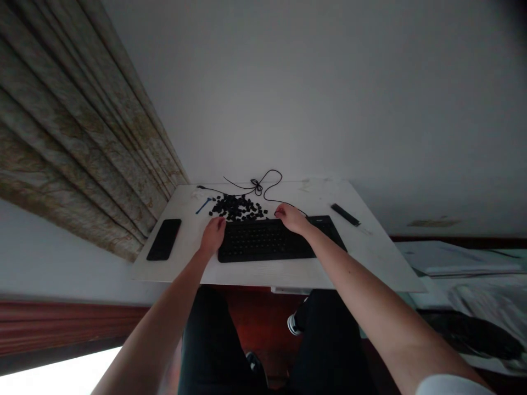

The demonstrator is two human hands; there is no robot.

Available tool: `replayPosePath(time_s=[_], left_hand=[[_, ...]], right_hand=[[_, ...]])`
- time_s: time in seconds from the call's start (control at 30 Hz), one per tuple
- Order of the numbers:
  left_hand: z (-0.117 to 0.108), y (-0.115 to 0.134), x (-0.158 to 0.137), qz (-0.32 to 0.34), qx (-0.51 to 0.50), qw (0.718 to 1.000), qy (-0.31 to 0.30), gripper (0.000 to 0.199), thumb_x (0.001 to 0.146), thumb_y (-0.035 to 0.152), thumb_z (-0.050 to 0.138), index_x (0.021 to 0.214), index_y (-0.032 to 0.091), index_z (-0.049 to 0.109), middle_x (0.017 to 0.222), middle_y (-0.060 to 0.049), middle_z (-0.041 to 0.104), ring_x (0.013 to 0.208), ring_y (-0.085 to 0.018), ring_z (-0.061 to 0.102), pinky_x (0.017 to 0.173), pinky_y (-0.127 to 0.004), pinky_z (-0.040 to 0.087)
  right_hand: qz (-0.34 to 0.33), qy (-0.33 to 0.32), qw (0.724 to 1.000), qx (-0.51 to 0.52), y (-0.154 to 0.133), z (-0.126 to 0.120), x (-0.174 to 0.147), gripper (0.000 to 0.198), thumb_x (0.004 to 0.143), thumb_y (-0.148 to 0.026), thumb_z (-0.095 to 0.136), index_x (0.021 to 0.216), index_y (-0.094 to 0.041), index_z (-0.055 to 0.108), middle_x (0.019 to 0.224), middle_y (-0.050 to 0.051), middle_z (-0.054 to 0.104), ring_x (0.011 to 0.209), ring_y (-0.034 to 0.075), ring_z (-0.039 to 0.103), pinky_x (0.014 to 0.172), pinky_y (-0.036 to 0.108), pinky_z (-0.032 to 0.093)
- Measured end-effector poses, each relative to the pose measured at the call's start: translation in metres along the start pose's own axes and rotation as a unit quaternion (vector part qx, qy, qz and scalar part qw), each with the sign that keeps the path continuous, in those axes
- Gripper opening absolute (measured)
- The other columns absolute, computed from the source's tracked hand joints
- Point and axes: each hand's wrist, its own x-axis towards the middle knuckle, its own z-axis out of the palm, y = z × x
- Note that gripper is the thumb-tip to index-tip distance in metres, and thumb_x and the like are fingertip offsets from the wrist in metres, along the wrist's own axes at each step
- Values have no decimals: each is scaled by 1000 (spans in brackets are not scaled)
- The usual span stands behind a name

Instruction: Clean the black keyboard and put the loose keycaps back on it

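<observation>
A black keyboard [255,241] lies on the white table, long side toward me. My left hand [213,235] is at its upper left corner, fingers closed against the edge. Over the keyboard's back edge, right of its middle, my right hand [291,218] has its fingers pinched together. A small dark piece shows at those fingertips and looks like a keycap. Behind the keyboard, between my hands, is a heap of loose black keycaps [234,207]. My right hand and forearm hide part of the keyboard's right half.
A blue tool [203,206] lies left of the heap, and a black phone [163,240] sits near the table's left edge. A thin black cable [273,189] curls at the back. On the right is a dark, narrow object [345,214]. The wall and curtain [82,109] border the white table [379,252].
</observation>
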Motion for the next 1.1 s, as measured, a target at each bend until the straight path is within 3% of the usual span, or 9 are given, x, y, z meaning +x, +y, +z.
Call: replayPosePath(time_s=[0.27, 0.47, 0.6, 0.77, 0.93, 1.1], left_hand=[[9, 9, -3, 7, 13, 1000, -18, 31, 100, 36, 40, 95, 18, 65, 99, -10, 67, 99, -24, 63, 98, -41, 47], [21, 11, -26, 34, -43, 998, 2, 29, 101, 33, 39, 95, 21, 65, 100, -8, 66, 100, -22, 62, 99, -39, 47], [24, 13, -26, 30, -67, 997, 17, 27, 99, 31, 42, 93, 21, 66, 98, -7, 67, 99, -22, 63, 99, -39, 47], [22, 15, -16, -17, -110, 993, 49, 25, 98, 30, 44, 90, 20, 65, 96, -6, 68, 96, -21, 64, 96, -37, 48], [14, 9, -25, -92, -120, 977, 148, 18, 92, 26, 49, 99, 19, 64, 107, -8, 66, 101, -22, 63, 99, -39, 48], [9, -3, -59, -173, -137, 970, 104, 25, 87, 27, 58, 110, 19, 62, 111, -10, 64, 90, -20, 66, 89, -37, 53]], right_hand=[[16, -79, 996, -43, 6, 12, 13, 16, 97, -20, 53, 106, -14, 64, 96, 11, 74, 88, 19, 66, 73, 25, 41], [9, -69, 998, -14, 14, 16, 0, 12, 96, -18, 51, 102, -16, 62, 89, 9, 73, 82, 19, 66, 73, 26, 41], [5, -52, 999, 5, 14, 17, -6, 10, 96, -17, 52, 97, -17, 61, 87, 9, 73, 80, 19, 65, 73, 26, 41], [3, -45, 999, 7, 10, 21, -11, 12, 97, -19, 51, 101, -17, 62, 85, 7, 72, 79, 19, 65, 71, 26, 41], [9, -51, 999, -3, 10, 22, -13, 12, 95, -21, 54, 100, -16, 64, 92, 9, 72, 86, 20, 65, 74, 27, 42], [3, -64, 998, 4, 7, 23, -5, 9, 91, -22, 61, 92, -16, 68, 92, 9, 73, 84, 19, 65, 74, 27, 43]])
